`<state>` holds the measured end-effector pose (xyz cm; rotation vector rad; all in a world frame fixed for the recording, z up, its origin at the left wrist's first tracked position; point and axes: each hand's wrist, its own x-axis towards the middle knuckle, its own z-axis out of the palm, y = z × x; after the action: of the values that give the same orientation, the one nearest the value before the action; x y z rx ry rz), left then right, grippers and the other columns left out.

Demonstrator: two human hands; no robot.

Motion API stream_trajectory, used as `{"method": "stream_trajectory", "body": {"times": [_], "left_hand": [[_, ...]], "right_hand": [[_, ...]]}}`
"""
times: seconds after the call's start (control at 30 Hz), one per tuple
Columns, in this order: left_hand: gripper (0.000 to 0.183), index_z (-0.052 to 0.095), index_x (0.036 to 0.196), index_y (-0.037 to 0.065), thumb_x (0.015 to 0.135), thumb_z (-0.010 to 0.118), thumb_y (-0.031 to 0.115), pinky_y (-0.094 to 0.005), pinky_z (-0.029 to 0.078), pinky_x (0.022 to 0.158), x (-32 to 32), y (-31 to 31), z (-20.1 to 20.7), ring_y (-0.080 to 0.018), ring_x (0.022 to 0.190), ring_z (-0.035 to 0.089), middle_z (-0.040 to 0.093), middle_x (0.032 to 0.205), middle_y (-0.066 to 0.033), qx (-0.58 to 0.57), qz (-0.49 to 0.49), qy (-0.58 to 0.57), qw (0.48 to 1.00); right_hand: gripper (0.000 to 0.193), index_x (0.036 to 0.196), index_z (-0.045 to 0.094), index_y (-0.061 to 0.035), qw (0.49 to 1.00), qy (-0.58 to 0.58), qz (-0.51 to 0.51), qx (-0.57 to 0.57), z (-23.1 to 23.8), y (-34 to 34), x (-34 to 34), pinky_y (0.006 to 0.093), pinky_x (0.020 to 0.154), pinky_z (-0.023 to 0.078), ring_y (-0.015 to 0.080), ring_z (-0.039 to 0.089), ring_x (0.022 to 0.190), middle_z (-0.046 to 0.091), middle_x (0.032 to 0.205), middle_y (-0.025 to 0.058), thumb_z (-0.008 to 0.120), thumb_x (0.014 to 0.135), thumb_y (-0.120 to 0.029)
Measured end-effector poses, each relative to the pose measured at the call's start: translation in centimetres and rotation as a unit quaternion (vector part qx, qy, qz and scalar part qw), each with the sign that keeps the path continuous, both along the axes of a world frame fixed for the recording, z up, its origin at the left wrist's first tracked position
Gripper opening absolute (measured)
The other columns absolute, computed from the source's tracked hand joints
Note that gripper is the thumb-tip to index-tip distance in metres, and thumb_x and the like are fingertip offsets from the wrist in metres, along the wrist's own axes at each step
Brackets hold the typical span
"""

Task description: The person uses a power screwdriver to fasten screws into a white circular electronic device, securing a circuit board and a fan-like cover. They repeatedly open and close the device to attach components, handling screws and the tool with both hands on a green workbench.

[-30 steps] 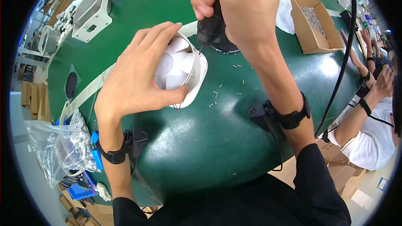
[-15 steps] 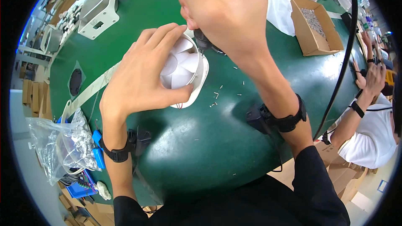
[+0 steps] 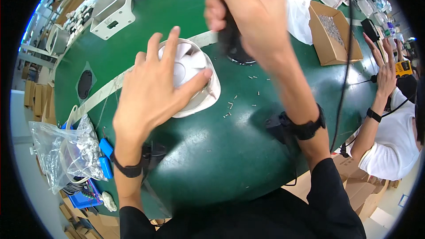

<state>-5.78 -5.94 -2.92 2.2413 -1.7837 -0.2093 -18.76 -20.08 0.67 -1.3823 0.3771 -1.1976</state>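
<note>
A white fan (image 3: 194, 62) with broad blades sits in a pale rounded housing (image 3: 211, 90) on the green table. Over its left side lies my left hand (image 3: 152, 82), fingers stretched and spread, thumb reaching across toward the right rim. To the right of the fan, my right hand (image 3: 261, 20) is wrapped round a black power screwdriver (image 3: 230, 33), blurred by motion. Beneath the tool is a dark rounded shape; I cannot tell whether it belongs to it. Several small screws (image 3: 230, 105) lie scattered on the table right of the housing.
A cardboard box (image 3: 334, 35) of small screws stands at the right beside a white plastic bag (image 3: 296, 9). White housings (image 3: 114, 15) stand at the far left. A clear bag of parts (image 3: 66, 155) is at the left edge. A black cable (image 3: 343, 75) hangs right; a co-worker (image 3: 389, 141) sits beyond.
The screwdriver in my right hand has moved away from the fan's edge, rightward. My left hand's fingers have loosened and spread from their grip on the fan. The view has shifted slightly.
</note>
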Motion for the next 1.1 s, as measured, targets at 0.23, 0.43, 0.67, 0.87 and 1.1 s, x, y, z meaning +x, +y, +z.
{"method": "stream_trajectory", "body": {"times": [0.23, 0.43, 0.67, 0.87, 1.1], "left_hand": [[0.094, 0.042, 0.154, 0.008, 0.074, 0.082, 0.036, -0.0457, 0.045, 0.108, 1.9, 0.6, 0.9, -0.039, 0.129, 0.053, 0.052, 0.143, -0.0193, -0.018, -0.132, 0.028, 0.991], [0.087, 0.043, 0.152, 0.005, 0.078, 0.08, 0.033, -0.0445, 0.046, 0.105, 1.2, 0.4, -0.2, -0.0356, 0.124, 0.056, 0.056, 0.138, -0.0157, -0.055, -0.076, -0.015, 0.996], [0.083, 0.045, 0.147, -0.001, 0.079, 0.079, 0.031, -0.0452, 0.046, 0.105, 1.3, 0.7, -0.1, -0.0373, 0.124, 0.056, 0.056, 0.137, -0.0175, -0.069, -0.084, -0.013, 0.994], [0.074, 0.052, 0.141, 0.001, 0.079, 0.079, 0.032, -0.0452, 0.045, 0.105, 0.8, 0.6, 0.4, -0.0394, 0.124, 0.055, 0.057, 0.135, -0.0191, -0.067, -0.081, -0.004, 0.995], [0.082, 0.051, 0.147, 0.018, 0.076, 0.08, 0.046, -0.0502, 0.053, 0.092, 1.3, 0.5, -0.4, -0.0399, 0.115, 0.058, 0.057, 0.13, -0.0168, -0.04, -0.065, -0.004, 0.997]], "right_hand": [[0.032, 0.075, 0.057, -0.005, 0.996, -0.01, 0.006, 0.089, 1.6, 0.6, -0.6, 0.0266, 0.04, 0.037, 0.0096, 0.048, 0.041, 0.051, 0.054, 0.0002, 0.071, 0.098, -0.022], [0.028, 0.074, 0.06, -0.0037, 0.996, -0.05, 0.057, 0.041, 1.9, 2.3, -0.3, 0.0272, 0.046, 0.038, 0.0079, 0.049, 0.049, 0.054, 0.059, -0.001, 0.069, 0.096, -0.019], [0.03, 0.069, 0.061, -0.0016, 0.996, -0.065, 0.052, -0.018, 1.3, 2.5, 0.5, 0.0267, 0.053, 0.036, 0.0036, 0.047, 0.059, 0.056, 0.063, -0.0035, 0.067, 0.095, -0.015], [0.027, 0.071, 0.062, -0.0019, 0.987, -0.087, 0.124, -0.053, 0.5, 1.4, 0.6, 0.0263, 0.054, 0.038, 0.0038, 0.05, 0.06, 0.057, 0.064, -0.0036, 0.068, 0.095, -0.014], [0.014, 0.082, 0.067, -0.0002, 0.992, -0.068, 0.103, -0.036, 1.3, 4.9, 1.1, 0.0245, 0.06, 0.045, 0.0042, 0.06, 0.067, 0.065, 0.07, -0.0022, 0.072, 0.092, -0.009]]}}
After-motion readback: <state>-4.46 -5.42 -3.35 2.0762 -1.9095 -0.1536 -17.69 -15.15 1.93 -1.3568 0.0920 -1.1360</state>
